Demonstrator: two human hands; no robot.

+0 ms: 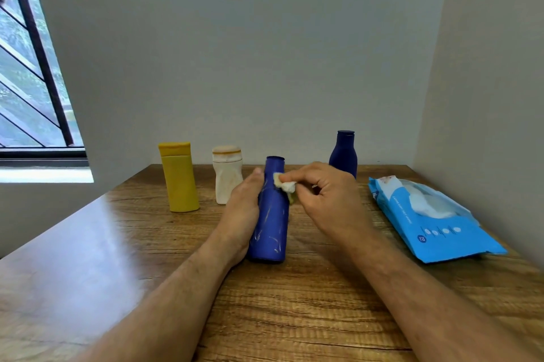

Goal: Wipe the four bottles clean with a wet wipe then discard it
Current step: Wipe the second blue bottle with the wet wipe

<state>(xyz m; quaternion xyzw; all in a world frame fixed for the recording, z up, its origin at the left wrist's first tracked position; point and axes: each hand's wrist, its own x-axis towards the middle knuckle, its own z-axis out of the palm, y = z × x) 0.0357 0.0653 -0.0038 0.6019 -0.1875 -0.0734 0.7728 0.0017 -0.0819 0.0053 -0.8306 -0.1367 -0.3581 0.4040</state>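
A tall blue bottle (272,223) stands upright mid-table, pale streaks on its lower body. My left hand (243,211) grips its left side, thumb up near the neck. My right hand (326,199) pinches a crumpled, yellowed wet wipe (285,185) against the bottle's neck. Behind stand a yellow bottle (180,179) at the left, a stained white bottle (227,177) beside it, and a dark blue bottle (343,154) at the back right.
A blue pack of wet wipes (435,226) lies at the right, its flap open with a white wipe showing. The wooden table (117,258) meets walls at the back and right. A barred window (32,67) is at the left.
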